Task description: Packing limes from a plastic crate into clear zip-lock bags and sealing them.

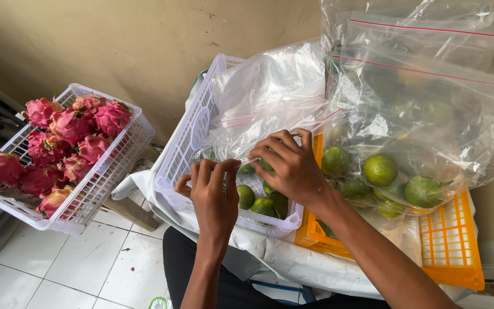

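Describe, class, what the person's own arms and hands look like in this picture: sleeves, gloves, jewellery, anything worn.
Both hands are bare: no gloves on the left hand or the right hand. No rings, watch or bracelet show on the fingers or wrists. Both forearms are uncovered as far as the picture's lower edge, so no sleeves are visible. Dark clothing shows below the arms, over the lap.

The rear is closed by a plain beige wall (132, 40), marked by faint stains. The floor (81, 269) is laid with white square tiles, divided by dark grout lines. Even, diffuse light is cast throughout; hard shadows are not produced.
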